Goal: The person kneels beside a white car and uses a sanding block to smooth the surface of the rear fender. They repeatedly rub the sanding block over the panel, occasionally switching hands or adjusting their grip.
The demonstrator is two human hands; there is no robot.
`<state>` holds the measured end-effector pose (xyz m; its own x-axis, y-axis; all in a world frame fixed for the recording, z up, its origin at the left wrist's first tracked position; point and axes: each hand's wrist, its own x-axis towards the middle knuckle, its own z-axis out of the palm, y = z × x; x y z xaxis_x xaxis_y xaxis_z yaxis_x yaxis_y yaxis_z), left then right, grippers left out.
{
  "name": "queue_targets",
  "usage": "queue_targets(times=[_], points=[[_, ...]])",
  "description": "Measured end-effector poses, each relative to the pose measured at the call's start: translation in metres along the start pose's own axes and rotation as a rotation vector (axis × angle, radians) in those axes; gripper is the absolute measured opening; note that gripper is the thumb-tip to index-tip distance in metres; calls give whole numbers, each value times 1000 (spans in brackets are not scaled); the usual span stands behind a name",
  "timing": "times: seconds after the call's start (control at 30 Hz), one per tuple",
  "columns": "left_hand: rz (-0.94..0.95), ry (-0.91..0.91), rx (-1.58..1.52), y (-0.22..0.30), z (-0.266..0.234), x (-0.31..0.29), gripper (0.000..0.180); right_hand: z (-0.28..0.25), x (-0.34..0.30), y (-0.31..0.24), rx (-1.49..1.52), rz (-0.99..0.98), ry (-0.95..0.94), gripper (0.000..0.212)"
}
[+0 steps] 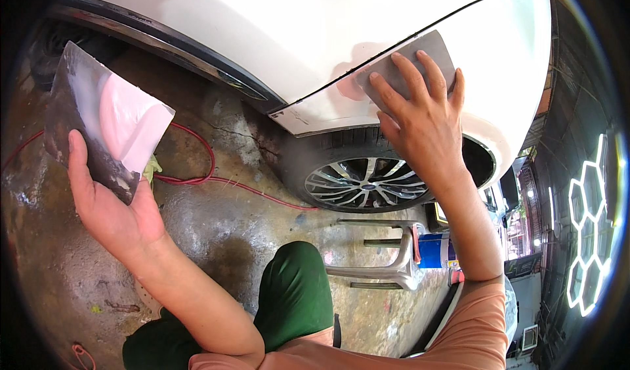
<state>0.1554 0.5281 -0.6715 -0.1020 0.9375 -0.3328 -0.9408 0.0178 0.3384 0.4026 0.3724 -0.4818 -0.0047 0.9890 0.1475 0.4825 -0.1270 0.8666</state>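
My left hand (125, 222) holds a dark, flat mixing board (73, 98) up at the left, thumb along its near edge. A thick smooth mound of pale pink filler putty (128, 117) covers much of its face. At the upper right, my right hand (428, 124) has its fingers spread over a thin grey spreader (430, 42), which lies against the white car body (492, 48) above the wheel arch. Beside the spreader's left edge, a pinkish patch (349, 88) shows on the panel near the dark seam. The thumb of my right hand is at the spreader's lower edge.
The car's wheel (367, 183) with its spoked rim sits below the panel. A red hose (213, 163) runs across the wet, stained concrete floor. A grey plastic stool (400, 258) with a blue can (433, 250) by it stands near my knee (295, 285).
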Motion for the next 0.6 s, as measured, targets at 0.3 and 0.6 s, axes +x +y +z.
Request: queue_targets(times=[0.3, 0.6], points=[[-32, -28, -18, -7, 6, -1, 41, 9, 0, 9, 16, -38, 70, 54], [-209, -226, -19, -42, 32, -22, 46, -15, -40, 32, 43, 11, -122, 58]])
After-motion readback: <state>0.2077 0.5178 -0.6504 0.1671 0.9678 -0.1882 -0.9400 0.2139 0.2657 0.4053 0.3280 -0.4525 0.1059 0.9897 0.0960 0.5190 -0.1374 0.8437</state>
